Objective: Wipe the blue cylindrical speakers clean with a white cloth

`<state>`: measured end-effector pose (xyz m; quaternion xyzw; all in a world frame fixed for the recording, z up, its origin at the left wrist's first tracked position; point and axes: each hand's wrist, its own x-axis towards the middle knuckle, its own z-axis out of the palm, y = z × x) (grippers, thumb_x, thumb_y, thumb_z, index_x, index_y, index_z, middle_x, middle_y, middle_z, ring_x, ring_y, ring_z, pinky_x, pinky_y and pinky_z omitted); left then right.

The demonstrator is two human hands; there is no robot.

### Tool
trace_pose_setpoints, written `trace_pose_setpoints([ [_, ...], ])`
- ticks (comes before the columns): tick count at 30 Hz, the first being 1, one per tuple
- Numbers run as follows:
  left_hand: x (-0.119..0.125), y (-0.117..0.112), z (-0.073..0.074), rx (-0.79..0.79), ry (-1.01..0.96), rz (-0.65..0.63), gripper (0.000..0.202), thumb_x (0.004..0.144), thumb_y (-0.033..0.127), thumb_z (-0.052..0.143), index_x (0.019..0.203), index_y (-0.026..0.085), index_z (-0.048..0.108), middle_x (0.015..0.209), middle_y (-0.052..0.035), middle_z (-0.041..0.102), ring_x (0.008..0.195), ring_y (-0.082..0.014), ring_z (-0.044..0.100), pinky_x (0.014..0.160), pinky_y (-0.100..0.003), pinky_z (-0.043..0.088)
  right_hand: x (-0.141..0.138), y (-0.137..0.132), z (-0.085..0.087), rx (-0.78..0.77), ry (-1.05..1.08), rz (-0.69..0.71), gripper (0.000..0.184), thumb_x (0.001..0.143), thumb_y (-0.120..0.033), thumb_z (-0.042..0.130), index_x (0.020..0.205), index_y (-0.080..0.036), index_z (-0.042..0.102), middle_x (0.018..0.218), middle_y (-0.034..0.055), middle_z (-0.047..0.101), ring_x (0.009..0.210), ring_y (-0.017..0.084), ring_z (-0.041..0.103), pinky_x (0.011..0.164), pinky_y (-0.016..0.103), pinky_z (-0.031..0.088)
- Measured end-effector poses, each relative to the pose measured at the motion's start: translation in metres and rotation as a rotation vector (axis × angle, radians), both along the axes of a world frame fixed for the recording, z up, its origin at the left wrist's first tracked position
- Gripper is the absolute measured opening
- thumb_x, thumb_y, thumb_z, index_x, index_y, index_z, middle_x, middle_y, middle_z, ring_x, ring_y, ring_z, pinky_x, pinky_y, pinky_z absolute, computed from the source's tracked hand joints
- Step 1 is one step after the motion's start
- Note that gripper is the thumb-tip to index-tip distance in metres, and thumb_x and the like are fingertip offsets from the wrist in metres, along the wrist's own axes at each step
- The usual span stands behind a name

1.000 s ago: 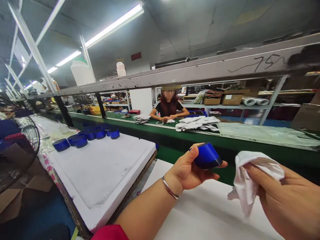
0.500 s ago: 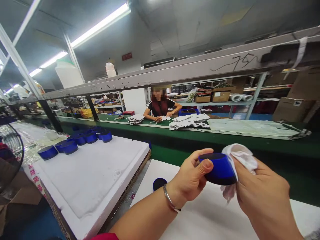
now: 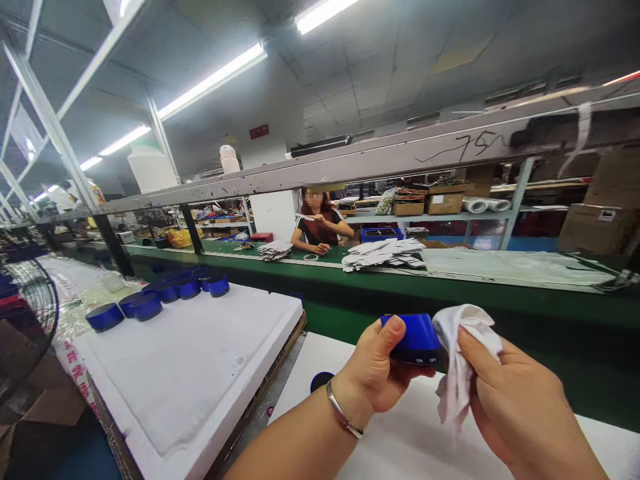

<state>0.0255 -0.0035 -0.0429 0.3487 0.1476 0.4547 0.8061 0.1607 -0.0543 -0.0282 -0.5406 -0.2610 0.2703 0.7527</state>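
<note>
My left hand (image 3: 377, 367) grips a rounded blue device (image 3: 417, 333) with a dark base marked ON and OFF, its thumb pressed on the near side. Bunched in my right hand (image 3: 515, 380) is a white cloth (image 3: 467, 340), whose top edge lies right beside the device's right end; a loose fold hangs below. Both hands are raised over a white board (image 3: 400, 433). Partly hidden behind my left wrist, another round dark-topped blue device (image 3: 320, 381) rests on that board.
Several blue devices (image 3: 147, 305) sit at the far end of a white foam slab (image 3: 190, 373) on my left. Across the green conveyor (image 3: 340, 307), a person (image 3: 320, 227) sits near stacks of white paper pieces (image 3: 385, 253). An overhead beam (image 3: 350, 163) crosses the view.
The blue device has turned in my left hand, so its ON and OFF lettering now shows. My right hand and cloth have shifted slightly left and down. The person opposite has raised one hand.
</note>
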Motion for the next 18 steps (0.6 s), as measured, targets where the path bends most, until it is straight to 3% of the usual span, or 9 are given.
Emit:
trace_pose_setpoints([
  [2, -0.001, 0.004, 0.001, -0.011, -0.002, -0.044, 0.108, 0.039, 0.084, 0.114, 0.112, 0.012, 0.08, 0.103, -0.014, 0.08, 0.087, -0.0246, 0.073, 0.065, -0.03, 0.058, 0.002, -0.003, 0.004, 0.007, 0.108, -0.027, 0.078, 0.039, -0.06, 0.102, 0.102, -0.02, 0.079, 0.089, 0.009, 0.076, 0.067, 0.024, 0.064, 0.046, 0.032, 0.051],
  [3, -0.001, 0.005, 0.002, -0.014, -0.005, -0.058, 0.109, 0.041, 0.084, 0.114, 0.114, 0.012, 0.081, 0.106, -0.0158, 0.081, 0.09, -0.0254, 0.074, 0.067, -0.031, 0.059, 0.001, -0.007, 0.006, -0.012, 0.099, -0.064, 0.076, 0.044, -0.06, 0.102, 0.105, -0.021, 0.08, 0.092, 0.0082, 0.077, 0.07, 0.023, 0.064, 0.047, 0.03, 0.05],
  [7, 0.001, -0.001, 0.01, 0.003, -0.062, -0.003, 0.096, 0.044, 0.072, 0.119, 0.112, 0.015, 0.084, 0.11, -0.0112, 0.082, 0.095, -0.023, 0.074, 0.075, -0.029, 0.062, -0.012, -0.031, 0.005, -0.029, -0.336, -0.205, 0.053, 0.08, -0.062, 0.093, 0.116, -0.025, 0.085, 0.094, 0.0069, 0.079, 0.077, 0.024, 0.067, 0.056, 0.029, 0.051],
  [10, 0.002, -0.009, 0.014, 0.048, -0.078, 0.006, 0.09, 0.045, 0.072, 0.119, 0.106, 0.015, 0.085, 0.102, -0.0069, 0.08, 0.089, -0.0177, 0.07, 0.075, -0.025, 0.059, -0.019, -0.035, 0.001, 0.114, -0.606, -0.216, 0.048, 0.083, -0.063, 0.089, 0.108, -0.022, 0.085, 0.098, 0.0095, 0.079, 0.082, 0.027, 0.068, 0.065, 0.034, 0.055],
  [14, 0.0, -0.013, 0.017, 0.068, -0.031, -0.013, 0.101, 0.042, 0.079, 0.116, 0.112, 0.013, 0.087, 0.105, -0.0099, 0.08, 0.09, -0.0218, 0.071, 0.074, -0.03, 0.06, -0.009, -0.018, -0.006, -0.075, -0.407, -0.164, 0.06, 0.081, -0.073, 0.082, 0.109, -0.02, 0.083, 0.086, 0.0055, 0.075, 0.071, 0.024, 0.062, 0.057, 0.034, 0.049],
  [18, 0.0, -0.009, 0.019, 0.015, -0.025, 0.017, 0.085, 0.067, 0.076, 0.111, 0.116, 0.011, 0.085, 0.107, -0.0117, 0.079, 0.092, -0.0229, 0.07, 0.076, -0.032, 0.059, -0.002, -0.006, -0.007, -0.108, -0.283, -0.118, 0.071, 0.071, -0.076, 0.083, 0.114, -0.02, 0.081, 0.089, 0.0051, 0.075, 0.07, 0.022, 0.058, 0.054, 0.032, 0.047],
])
